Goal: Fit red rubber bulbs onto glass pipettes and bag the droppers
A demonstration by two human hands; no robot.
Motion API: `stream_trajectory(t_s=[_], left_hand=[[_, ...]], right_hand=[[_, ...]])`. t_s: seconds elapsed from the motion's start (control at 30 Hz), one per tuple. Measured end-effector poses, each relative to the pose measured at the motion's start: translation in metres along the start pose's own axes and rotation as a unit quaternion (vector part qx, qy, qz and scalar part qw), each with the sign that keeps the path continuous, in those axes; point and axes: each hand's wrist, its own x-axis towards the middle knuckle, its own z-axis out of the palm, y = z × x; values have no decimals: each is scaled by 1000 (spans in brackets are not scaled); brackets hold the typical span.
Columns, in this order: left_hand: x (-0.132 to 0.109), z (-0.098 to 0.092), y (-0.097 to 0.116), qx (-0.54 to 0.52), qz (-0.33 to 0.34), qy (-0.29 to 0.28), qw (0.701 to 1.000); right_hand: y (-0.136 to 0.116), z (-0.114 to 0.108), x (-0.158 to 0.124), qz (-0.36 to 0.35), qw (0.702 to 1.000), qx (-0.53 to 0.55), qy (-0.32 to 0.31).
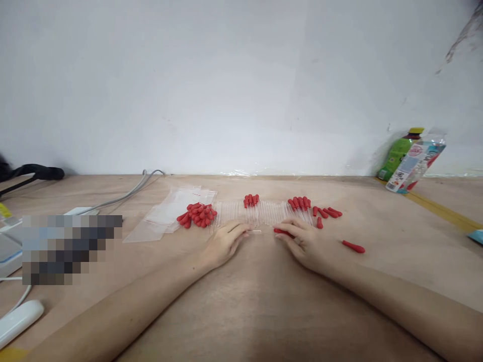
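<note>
Low over the table, my left hand (228, 243) pinches a thin clear glass dropper tube (255, 231), whose end points right. Facing it, my right hand (302, 245) grips a red rubber dropper bulb (283, 232) between thumb and fingers. A gap separates tube and bulb. Just behind both hands lies a row of clear glass tubes (271, 212). Some tubes in the row carry red bulbs, in one group at the middle (251, 201) and another at the right (299, 203). A heap of loose red bulbs (198, 214) sits at the row's left end.
Several loose red bulbs (330, 212) lie right of the row, and a single bulb (353, 246) rests nearer me. Clear plastic bags (169, 211) are spread at left. A grey cable (124, 195) runs there too. Two bottles (411, 163) lean by the wall at right.
</note>
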Motion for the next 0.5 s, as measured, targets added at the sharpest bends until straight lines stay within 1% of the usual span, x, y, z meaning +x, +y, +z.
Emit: stream_trajectory(t_s=[0.1,0.17,0.4,0.5], left_hand=[[-1,0,3,-11,0,8,1000],[-1,0,4,-19,-6,4,1000],[1,0,6,-47,-16,-18,999],[1,0,7,-52,-13,-30,998]], right_hand=[[-6,15,9,-20,999,32,13],[-5,20,10,-20,999,45,8],[-6,17,6,-11,998,57,-21],[-7,16,6,-12,997,66,-21]])
